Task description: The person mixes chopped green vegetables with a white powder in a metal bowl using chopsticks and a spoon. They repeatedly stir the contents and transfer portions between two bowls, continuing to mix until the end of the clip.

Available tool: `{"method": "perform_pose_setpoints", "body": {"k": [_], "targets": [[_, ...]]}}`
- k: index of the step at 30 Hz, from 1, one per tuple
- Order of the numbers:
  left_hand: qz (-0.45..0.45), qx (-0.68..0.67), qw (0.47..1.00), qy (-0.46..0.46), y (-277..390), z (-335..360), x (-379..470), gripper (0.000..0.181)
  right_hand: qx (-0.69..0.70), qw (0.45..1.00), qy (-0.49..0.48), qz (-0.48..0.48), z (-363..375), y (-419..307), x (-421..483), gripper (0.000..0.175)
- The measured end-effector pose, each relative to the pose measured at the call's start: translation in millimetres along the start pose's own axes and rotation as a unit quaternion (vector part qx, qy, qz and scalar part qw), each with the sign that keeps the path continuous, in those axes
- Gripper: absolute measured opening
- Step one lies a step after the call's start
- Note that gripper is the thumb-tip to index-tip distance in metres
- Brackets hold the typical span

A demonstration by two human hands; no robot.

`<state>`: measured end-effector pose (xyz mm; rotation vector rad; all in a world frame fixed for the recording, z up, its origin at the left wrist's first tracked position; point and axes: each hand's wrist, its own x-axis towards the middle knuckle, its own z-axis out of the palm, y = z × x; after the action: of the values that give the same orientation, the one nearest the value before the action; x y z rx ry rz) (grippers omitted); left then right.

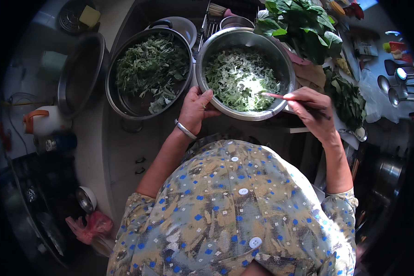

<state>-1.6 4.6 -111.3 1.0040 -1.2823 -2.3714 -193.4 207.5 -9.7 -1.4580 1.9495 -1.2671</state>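
My left hand (196, 110), a bangle on its wrist, grips the near-left rim of a round steel basin (278, 57). Chopped greens with pale, flour-like patches (227, 76) lie inside, partly in bright sunlight. My right hand (312, 112) holds chopsticks (275, 95), whose tips reach into the greens near the basin's right side. Close on the left stands a wide steel pot (126, 107) with a black handle, holding more loose, cut greens (148, 63). The chopsticks' tips are hard to make out in the glare.
A large bunch of leafy greens (302, 32) rises behind the basin at right, with a second bunch (346, 100) below it. Leftward are a tilted steel basin (82, 77), a white jug with an orange handle (45, 120) and a pink plastic bag (95, 222). Ladles (394, 97) lie far right.
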Motion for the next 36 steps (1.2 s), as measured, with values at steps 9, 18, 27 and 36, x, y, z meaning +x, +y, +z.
{"method": "perform_pose_setpoints", "body": {"k": [9,18,27,36], "targets": [[0.007,-0.008,1.000,-0.008,0,2,3,0.021,0.147,0.974,0.151,0.087,67,42,50,0.011],[0.012,-0.013,1.000,0.007,-5,4,-1,0.021,0.052,0.994,0.065,0.074,10,-21,-2,0.015],[0.001,0.016,1.000,0.005,-5,3,3,0.023,0.111,0.988,0.110,-0.015,47,20,28,0.010],[0.000,0.021,1.000,0.002,-4,5,3,0.024,0.115,0.963,0.218,0.112,49,68,48,0.006]]}}
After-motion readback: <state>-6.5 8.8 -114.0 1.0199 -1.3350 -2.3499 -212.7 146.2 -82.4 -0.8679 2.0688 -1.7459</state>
